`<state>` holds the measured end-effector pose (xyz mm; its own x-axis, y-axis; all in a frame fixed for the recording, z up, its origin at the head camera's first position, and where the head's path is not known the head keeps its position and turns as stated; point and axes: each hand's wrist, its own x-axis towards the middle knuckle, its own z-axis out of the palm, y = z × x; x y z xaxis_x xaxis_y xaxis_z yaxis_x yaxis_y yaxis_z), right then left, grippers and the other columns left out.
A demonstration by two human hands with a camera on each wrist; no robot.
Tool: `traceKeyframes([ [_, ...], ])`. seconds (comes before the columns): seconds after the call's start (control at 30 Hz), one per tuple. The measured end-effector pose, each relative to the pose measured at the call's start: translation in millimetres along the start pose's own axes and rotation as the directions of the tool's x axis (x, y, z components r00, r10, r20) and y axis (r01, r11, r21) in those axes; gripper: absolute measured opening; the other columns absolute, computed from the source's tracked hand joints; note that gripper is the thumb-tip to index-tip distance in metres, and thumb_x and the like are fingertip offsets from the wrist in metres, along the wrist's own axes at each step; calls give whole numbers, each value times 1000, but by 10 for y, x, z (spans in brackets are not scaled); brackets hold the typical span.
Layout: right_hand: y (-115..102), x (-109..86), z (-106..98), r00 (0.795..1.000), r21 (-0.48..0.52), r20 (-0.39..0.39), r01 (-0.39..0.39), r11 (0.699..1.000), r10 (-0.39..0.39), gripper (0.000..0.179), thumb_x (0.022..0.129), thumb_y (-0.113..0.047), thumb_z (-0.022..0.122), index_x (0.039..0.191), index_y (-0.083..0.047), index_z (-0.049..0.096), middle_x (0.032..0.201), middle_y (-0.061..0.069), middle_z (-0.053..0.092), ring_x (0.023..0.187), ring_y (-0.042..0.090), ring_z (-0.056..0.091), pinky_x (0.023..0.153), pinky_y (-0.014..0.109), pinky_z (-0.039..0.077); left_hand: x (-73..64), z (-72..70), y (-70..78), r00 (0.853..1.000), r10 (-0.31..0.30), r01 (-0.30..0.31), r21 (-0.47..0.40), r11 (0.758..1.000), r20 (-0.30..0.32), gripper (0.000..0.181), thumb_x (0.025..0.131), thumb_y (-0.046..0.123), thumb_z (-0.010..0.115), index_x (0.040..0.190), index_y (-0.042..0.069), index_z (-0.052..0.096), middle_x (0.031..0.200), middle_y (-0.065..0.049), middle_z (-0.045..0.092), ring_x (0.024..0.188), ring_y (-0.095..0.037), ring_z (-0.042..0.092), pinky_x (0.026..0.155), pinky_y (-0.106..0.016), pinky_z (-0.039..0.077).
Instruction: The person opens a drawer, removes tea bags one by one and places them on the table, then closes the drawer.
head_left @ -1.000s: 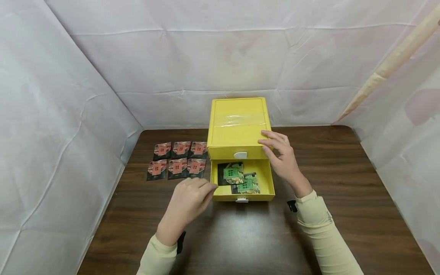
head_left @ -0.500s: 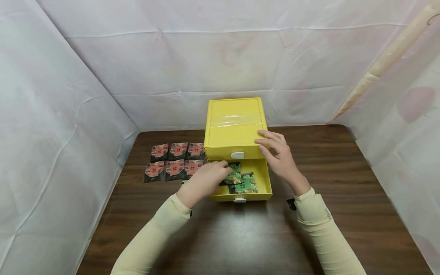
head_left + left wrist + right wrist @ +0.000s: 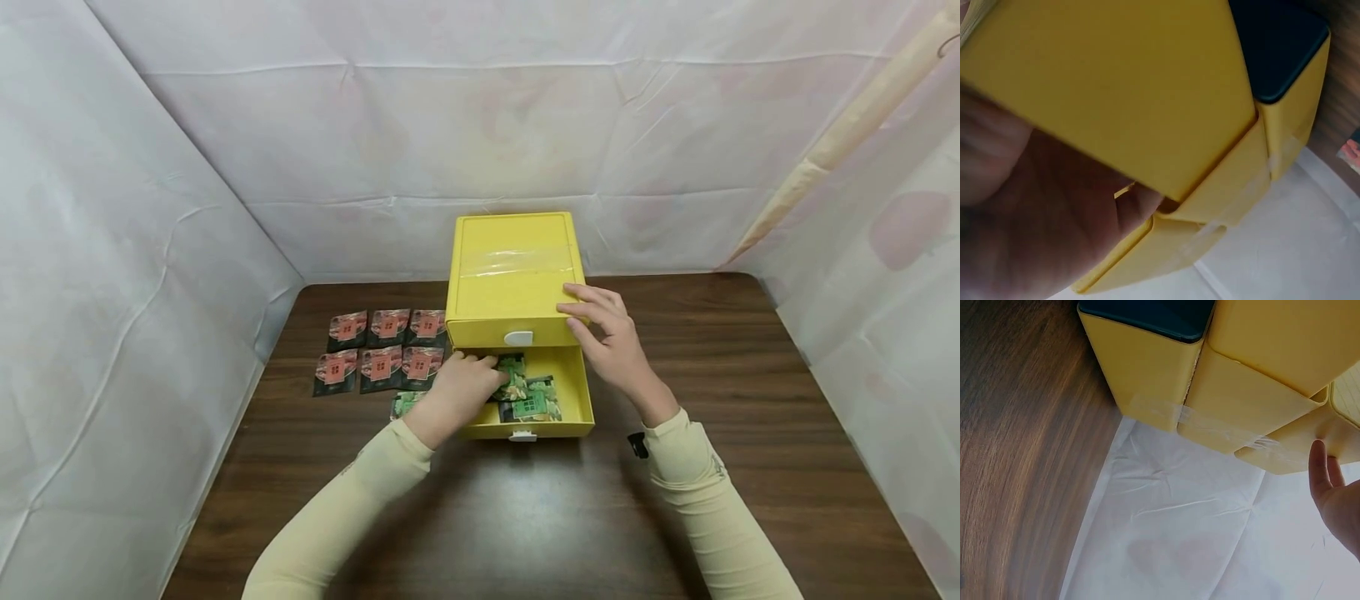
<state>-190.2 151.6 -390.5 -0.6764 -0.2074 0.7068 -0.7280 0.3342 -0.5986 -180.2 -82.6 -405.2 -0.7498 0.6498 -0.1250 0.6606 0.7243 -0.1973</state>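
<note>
A yellow two-drawer box stands on the table, its lower drawer pulled out. Two black-and-green sachets lie in that drawer: a front sachet and, overlapping it, a rear sachet. My left hand reaches over the drawer's left wall, fingers at the rear sachet and covering part of it; I cannot tell whether they pinch it. In the left wrist view the hand is in shadow behind a yellow wall. My right hand rests with extended fingers on the box's top right edge.
Several black-and-red sachets lie in two rows left of the box. Another green sachet lies on the table in front of them, partly under the left wrist. Behind the table hangs a pale cloth.
My left hand has moved from the drawer's front left corner into the drawer, onto the rear sachet. A green sachet on the table now shows beside the wrist. The right hand stays put.
</note>
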Motion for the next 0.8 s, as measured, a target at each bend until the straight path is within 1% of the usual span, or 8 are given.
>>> traceKeyframes([
  [0.1, 4, -3, 4, 1000, 5, -3, 1, 1000, -1, 27, 81, 22, 62, 105, 10, 68, 125, 30, 56, 117, 48, 43, 98, 54, 32, 45, 40, 22, 1000, 11, -11, -4, 1000, 11, 46, 83, 0, 71, 120, 26, 68, 115, 0, 66, 92, -24, 64, 77, -38, 50],
  [0.2, 5, -2, 8, 1000, 8, -8, 5, 1000, -5, 28, 81, 22, 62, 105, 10, 68, 125, 31, 56, 117, 49, 43, 98, 54, 32, 80, 70, 34, 1000, 31, -31, 1, 1000, -3, 49, 83, -3, 69, 126, 20, 62, 121, -1, 64, 99, -24, 63, 78, -37, 51],
  [0.27, 8, -3, 13, 1000, 8, -9, 9, 1000, -9, 28, 80, 23, 62, 105, 10, 68, 125, 31, 56, 116, 49, 43, 98, 54, 32, 92, 85, 36, 999, 45, -45, 1, 999, -7, 51, 85, -3, 67, 130, 18, 58, 124, -1, 63, 102, -24, 62, 79, -37, 51],
  [0.33, 9, -1, 17, 1000, 7, -12, 14, 1000, -14, 28, 80, 23, 61, 104, 11, 68, 124, 31, 56, 116, 50, 43, 98, 54, 32, 93, 93, 34, 998, 57, -57, -13, 998, -7, 54, 87, -2, 67, 134, 21, 55, 124, -2, 63, 99, -23, 64, 78, -37, 52],
  [0.43, 14, 4, 26, 1000, 5, -18, 24, 1000, -24, 28, 79, 24, 61, 103, 11, 68, 124, 32, 56, 116, 50, 43, 98, 54, 31, 84, 98, 18, 998, 65, -65, -27, 998, 5, 60, 88, 0, 67, 140, 28, 53, 126, -6, 61, 97, -25, 64, 79, -38, 53],
  [0.53, 14, 14, 35, 999, 4, -29, 33, 999, -33, 28, 79, 24, 61, 103, 11, 68, 123, 32, 56, 116, 50, 44, 98, 53, 31, 76, 102, -7, 998, 66, -66, -27, 997, 10, 61, 90, 3, 66, 141, 34, 53, 126, -9, 60, 96, -27, 64, 79, -39, 54],
  [0.67, 32, 14, 48, 998, 6, -45, 32, 999, -32, 26, 80, 22, 62, 103, 10, 68, 123, 31, 57, 117, 49, 45, 100, 52, 31, 83, 117, -53, 997, 79, -79, -22, 997, -11, 55, 92, 8, 66, 139, 35, 55, 127, -11, 59, 101, -28, 61, 81, -40, 53],
  [0.8, 56, -7, 49, 999, 12, -44, 20, 1000, -20, 25, 83, 19, 62, 105, 8, 69, 125, 29, 57, 119, 47, 44, 100, 52, 30, 99, 145, -79, 995, 97, -97, -37, 995, -16, 52, 91, 22, 69, 140, 35, 54, 137, -12, 52, 104, -29, 60, 84, -41, 52],
])
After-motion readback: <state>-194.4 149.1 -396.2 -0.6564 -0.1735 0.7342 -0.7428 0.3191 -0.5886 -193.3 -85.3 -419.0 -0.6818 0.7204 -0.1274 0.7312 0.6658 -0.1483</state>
